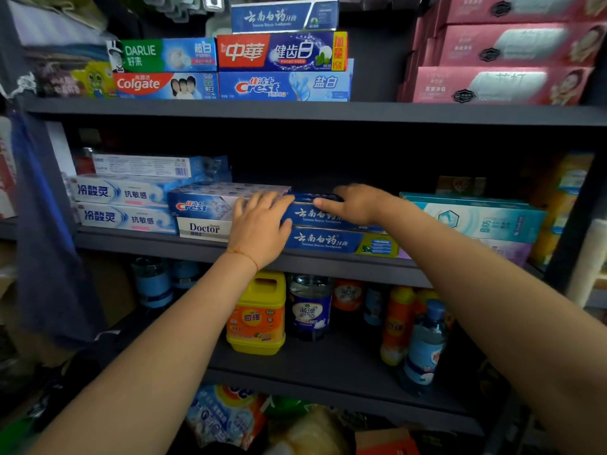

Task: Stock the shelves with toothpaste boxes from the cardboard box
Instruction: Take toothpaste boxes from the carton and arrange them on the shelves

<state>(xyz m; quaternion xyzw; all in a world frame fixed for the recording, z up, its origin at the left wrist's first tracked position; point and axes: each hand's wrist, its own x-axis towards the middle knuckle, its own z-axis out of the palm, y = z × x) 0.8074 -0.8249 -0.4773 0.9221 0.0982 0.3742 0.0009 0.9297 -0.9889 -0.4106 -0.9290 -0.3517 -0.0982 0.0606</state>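
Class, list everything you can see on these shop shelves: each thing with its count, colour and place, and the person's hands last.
Dark blue toothpaste boxes: two stacked, middle shelf, centre.
Crest box: one, blue-white, on the white Doctor box.
Pale blue boxes: two stacked, middle shelf, left.
Teal box: one, middle shelf, right.
Pink boxes: stacked, top shelf, right.
Yellow jug: one, lower shelf.
Left hand: flat on box fronts.
Right hand: on the upper dark blue box.
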